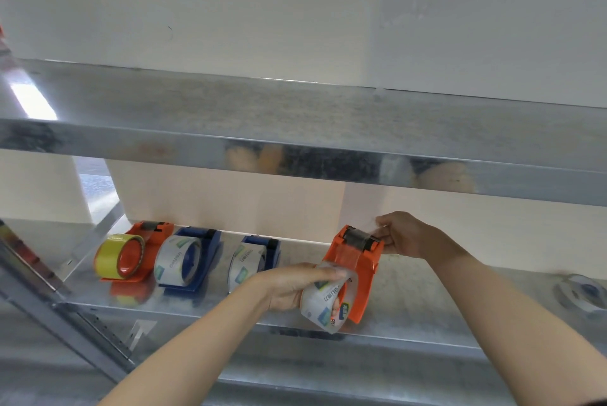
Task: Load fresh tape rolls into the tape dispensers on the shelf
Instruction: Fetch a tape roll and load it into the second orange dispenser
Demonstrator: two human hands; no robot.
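**Clear roll seated in the orange dispenser, both hands on it**

On the lower galvanised metal shelf [427, 317], near its front edge, an orange plastic tape dispenser [368, 269] stands with its cutter end pointing to the wall. The left hand [290, 287] grips the clear tape roll with a printed label [323, 304] that sits on the dispenser's hub, fingers curled over the top of the roll. A strip of clear tape [345, 256] runs from the roll up to the cutter. The right hand [405, 236] pinches the cutter end of the dispenser with curled fingers and thumb. Blur hides whether the fingertips also catch the tape's free end.

To the left on the same shelf three more dispensers stand in a row, each carrying a roll:
- a second orange dispenser [147, 241] with a yellow tape roll [110, 254], farthest left
- a dark blue dispenser [205, 236] with a clear labelled roll [170, 258], just beside it
- another dark blue dispenser [269, 246] with a clear roll [241, 266], nearest the left hand

Far to the right, well apart from the hands, a loose clear tape roll [581, 295] lies flat on the shelf. Above, an upper metal shelf [295, 116] spans the view, in front of a white wall [230, 11].
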